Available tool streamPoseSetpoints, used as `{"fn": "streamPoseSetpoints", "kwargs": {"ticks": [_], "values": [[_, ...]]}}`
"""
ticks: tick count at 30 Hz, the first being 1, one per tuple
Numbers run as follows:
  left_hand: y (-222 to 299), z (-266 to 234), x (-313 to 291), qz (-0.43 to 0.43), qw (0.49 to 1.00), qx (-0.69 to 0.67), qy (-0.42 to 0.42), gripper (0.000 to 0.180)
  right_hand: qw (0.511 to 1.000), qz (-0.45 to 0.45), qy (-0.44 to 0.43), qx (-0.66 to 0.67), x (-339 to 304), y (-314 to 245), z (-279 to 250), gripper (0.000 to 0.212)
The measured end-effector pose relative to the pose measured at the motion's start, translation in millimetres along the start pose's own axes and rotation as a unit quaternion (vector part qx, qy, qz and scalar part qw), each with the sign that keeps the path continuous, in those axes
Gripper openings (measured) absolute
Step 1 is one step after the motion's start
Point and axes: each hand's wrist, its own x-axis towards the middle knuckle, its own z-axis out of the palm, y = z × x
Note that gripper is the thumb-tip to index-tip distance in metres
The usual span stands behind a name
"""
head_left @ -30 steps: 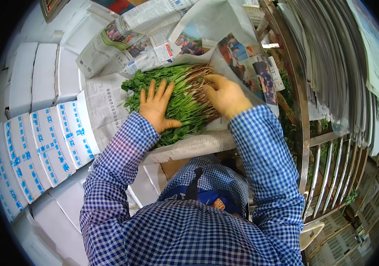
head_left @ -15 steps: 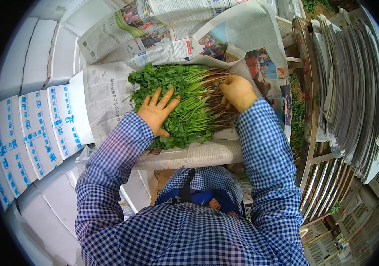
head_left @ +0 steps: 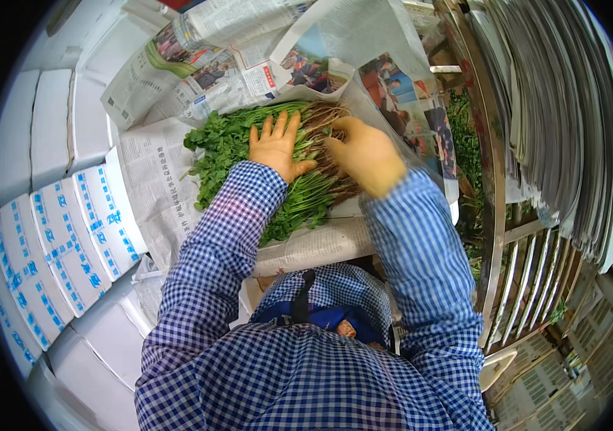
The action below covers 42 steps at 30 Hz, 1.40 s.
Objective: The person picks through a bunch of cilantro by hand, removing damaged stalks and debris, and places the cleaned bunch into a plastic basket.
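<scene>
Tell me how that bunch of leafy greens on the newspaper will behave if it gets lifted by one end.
The bunch of greens is loose thin stems, so it would likely droop and shed strands. The left hand lies flat on it and the right hand cups the root end, suggesting it needs gathering. Probably light; the newspaper beneath would slide.

white boxes, stacked papers and a metal rack

white foam boxes (head_left: 69, 237) with blue print line the left side; more plain white ones (head_left: 34, 136) lie behind them. a metal rack (head_left: 497, 215) stands at right, holding stacked newspapers (head_left: 565, 122). loose greens (head_left: 464, 144) show just beside the rack.
</scene>
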Motion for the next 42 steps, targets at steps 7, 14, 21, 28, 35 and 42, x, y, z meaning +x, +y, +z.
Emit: {"fn": "streamPoseSetpoints", "kwargs": {"ticks": [7,14,21,28,35,42], "values": [[9.4,-4.7,-2.7,-0.012,1.0,0.023,-0.007,0.11,0.973,0.078,-0.046,-0.212,64.0,5.2,41.7,0.05],[5.4,0.9,-4.3,0.004,1.0,0.029,0.011,0.109,0.986,0.069,-0.069,-0.138,45.4,-2.9,21.0,0.027],[-1.6,-3.4,-2.4,-0.006,1.0,0.006,-0.017,0.105,0.88,-0.032,-0.175,0.44,-172.2,48.3,-96.7,0.013],[-22.2,-11.3,8.3,0.078,0.994,0.065,0.038,0.099,0.944,0.314,0.042,-0.088,-272.8,151.1,-19.1,0.035],[20.9,-91.0,-17.2,0.279,0.904,-0.078,0.315,0.055,0.863,0.357,0.289,0.21,-361.4,163.1,38.1,0.034],[260.4,-113.2,-167.4,0.594,0.774,-0.174,0.132,0.039,0.776,0.33,0.467,0.264,-436.3,169.6,92.7,0.013]]}}
